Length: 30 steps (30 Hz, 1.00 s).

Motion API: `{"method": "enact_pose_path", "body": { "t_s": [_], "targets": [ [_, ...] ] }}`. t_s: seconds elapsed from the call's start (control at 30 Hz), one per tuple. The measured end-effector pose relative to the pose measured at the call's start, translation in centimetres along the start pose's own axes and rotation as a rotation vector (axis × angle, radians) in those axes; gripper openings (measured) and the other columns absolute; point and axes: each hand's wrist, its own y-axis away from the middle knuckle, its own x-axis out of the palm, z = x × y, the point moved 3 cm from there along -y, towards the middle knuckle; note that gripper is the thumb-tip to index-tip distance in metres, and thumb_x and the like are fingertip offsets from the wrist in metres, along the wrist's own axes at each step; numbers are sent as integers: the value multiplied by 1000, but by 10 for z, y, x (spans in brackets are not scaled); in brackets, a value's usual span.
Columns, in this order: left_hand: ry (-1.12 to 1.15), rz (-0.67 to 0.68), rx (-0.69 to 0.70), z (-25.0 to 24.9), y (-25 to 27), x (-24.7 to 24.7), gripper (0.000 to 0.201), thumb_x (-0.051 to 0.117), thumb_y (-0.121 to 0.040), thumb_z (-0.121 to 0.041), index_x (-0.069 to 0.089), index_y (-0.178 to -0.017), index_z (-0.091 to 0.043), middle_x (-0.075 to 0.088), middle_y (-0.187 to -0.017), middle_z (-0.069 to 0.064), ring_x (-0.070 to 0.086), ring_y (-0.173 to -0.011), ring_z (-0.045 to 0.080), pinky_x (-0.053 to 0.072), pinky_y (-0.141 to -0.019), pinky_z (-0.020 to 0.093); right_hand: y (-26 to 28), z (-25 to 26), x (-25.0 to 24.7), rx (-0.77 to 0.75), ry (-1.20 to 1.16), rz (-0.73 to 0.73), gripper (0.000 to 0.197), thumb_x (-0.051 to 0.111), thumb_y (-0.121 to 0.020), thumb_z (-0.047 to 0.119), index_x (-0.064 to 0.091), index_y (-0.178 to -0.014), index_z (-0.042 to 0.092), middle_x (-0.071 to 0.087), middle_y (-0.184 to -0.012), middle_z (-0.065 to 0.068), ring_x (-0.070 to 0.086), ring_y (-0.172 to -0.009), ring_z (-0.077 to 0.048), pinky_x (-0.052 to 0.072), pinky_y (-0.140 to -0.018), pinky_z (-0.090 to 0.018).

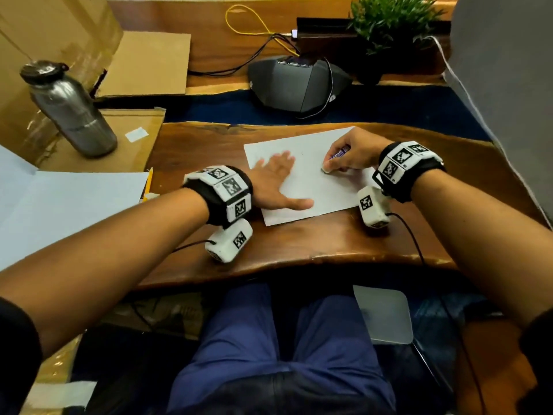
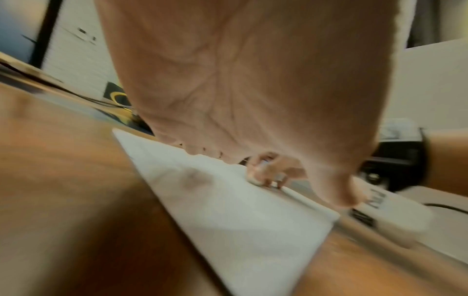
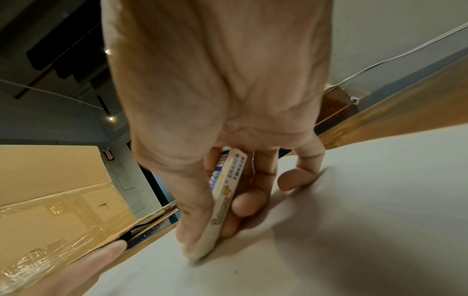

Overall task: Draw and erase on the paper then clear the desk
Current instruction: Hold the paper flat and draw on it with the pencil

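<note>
Paper (image 1: 308,181) lies dead ahead at twelve o'clock. Left hand (image 1: 275,181), flat with fingers spread on its nine o'clock half, should bear down firmly. Right hand (image 1: 356,151), at three o'clock, pinches the eraser (image 1: 339,152): rub in short, light strokes.
</note>
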Motion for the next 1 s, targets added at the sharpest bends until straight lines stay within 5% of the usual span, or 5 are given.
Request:
{"method": "enact_pose_path", "body": {
  "t_s": [0.17,0.4,0.53,0.67,1.0],
  "targets": [
    [-71,32,-140,3,-5,16,125,30,-74,-91,-21,-152,-9,-30,-158,10,-22,-148,27,-7,-122,43,0,2,0,20,-6,10,19,85,-74,38,78,-86,25,72,-88,3,63,-79,-14,56,-78,-30],
    [28,125,159,-69,-4,28,102,28,-89,-77,-14,-155,-12,-23,-161,7,-19,-149,23,-6,-122,42,3,3,0,11,5,3,19,83,-76,36,78,-89,24,73,-91,0,62,-82,-14,54,-81,-32],
    [61,20,37,-21,-5,2,92,35,-94,-68,-9,-157,-17,-18,-163,6,-11,-151,22,-1,-122,42,6,4,3,8,-35,-20,19,84,-76,34,78,-90,22,73,-96,1,65,-90,-16,56,-79,-29],
    [-17,20,-184,44,-9,-17,122,60,-76,-74,-12,-156,-16,-18,-163,3,-4,-152,23,6,-122,37,10,1,6,-33,10,-48,20,81,-80,33,77,-94,20,70,-99,3,62,-95,-15,48,-71,-19],
    [-41,48,-154,67,-26,-8,141,62,-60,-85,-20,-153,-20,-26,-161,1,-17,-150,22,-1,-120,48,-10,80,14,-255,138,-117,16,86,-74,27,79,-87,21,73,-84,3,63,-78,-7,45,-67,-19]
  ]
}}
